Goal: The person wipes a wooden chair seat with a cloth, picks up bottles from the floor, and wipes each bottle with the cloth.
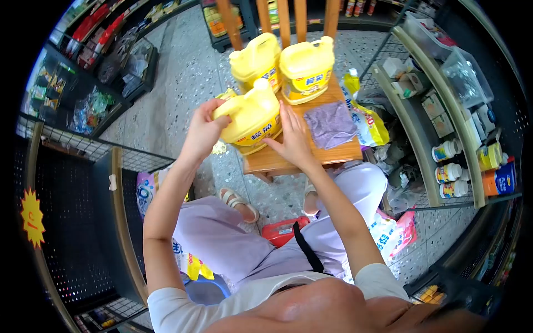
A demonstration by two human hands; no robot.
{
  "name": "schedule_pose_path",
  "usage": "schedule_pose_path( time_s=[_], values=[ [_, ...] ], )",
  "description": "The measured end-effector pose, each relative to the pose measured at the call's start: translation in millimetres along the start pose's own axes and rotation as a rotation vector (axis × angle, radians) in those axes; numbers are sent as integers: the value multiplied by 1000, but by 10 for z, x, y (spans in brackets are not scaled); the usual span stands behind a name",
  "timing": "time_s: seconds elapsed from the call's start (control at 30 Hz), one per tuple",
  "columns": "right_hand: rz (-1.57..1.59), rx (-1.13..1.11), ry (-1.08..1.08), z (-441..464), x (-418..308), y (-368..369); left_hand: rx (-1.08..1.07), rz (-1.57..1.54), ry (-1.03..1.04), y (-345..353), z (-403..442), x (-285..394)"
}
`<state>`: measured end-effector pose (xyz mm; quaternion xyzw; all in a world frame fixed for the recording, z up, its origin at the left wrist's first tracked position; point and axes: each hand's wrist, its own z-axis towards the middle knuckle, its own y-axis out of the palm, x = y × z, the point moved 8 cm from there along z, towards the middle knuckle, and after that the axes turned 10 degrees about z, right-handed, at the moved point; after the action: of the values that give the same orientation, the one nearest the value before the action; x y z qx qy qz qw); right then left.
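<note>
A yellow detergent jug [251, 117] stands at the near left of the wooden chair seat [272, 162], its label facing me. My left hand [204, 129] grips it at the handle end, thumb in front and the other fingers partly hidden behind. Against its right side, my right hand [292, 136] presses long fingers, with the thumb at the lower front. Two similar jugs stand behind, a left one [256, 62] and a right one [308, 71]. Right of my right hand, a folded purple cloth [331, 124] lies on the seat.
Wooden slats [300, 22] rise behind the jugs. Shelves on the right hold white tubs [447, 150] and a clear plastic box [467, 76]. A yellow bag [371, 125] stands beside the chair. Between my legs is a red object [277, 233]; a black shelf [72, 216] stands left.
</note>
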<state>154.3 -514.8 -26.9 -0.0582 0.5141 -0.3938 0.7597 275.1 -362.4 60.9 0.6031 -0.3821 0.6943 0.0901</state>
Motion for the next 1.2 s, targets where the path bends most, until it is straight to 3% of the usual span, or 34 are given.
schedule_pose_path(
  time_s=[0.17, 0.3, 0.4, 0.43, 0.53, 0.73, 0.93, 1.03, 1.13, 1.2],
  values=[
    [-284, 59, 230, -159, 531, -570, -41, 31, 40, 624, 243, 362],
    [-484, -75, 373, -357, 832, -764, -27, 16, 76, 928, 504, 492],
    [-648, -40, 459, -563, 921, -820, -49, -27, 71, 1125, 699, 500],
    [-764, 89, 377, -595, 807, -875, -46, -38, 72, 1188, 752, 521],
    [-723, 33, 458, -662, 841, -830, -51, -51, 76, 1366, 852, 621],
    [-777, 25, 396, -598, 780, -755, 4, 66, 175, 1612, 1160, 711],
    [-802, -7, 365, -551, 794, -635, -71, 147, 149, 1634, 1117, 773],
    [-741, -96, 431, -510, 763, -622, -9, -180, 276, 1618, 1062, 614],
    [-797, -205, 544, -459, 627, -552, 279, 35, 421, 1278, 779, 419],
    [-776, -263, 504, -348, 441, -395, 262, -10, 366, 1079, 626, 105]
  ],
)
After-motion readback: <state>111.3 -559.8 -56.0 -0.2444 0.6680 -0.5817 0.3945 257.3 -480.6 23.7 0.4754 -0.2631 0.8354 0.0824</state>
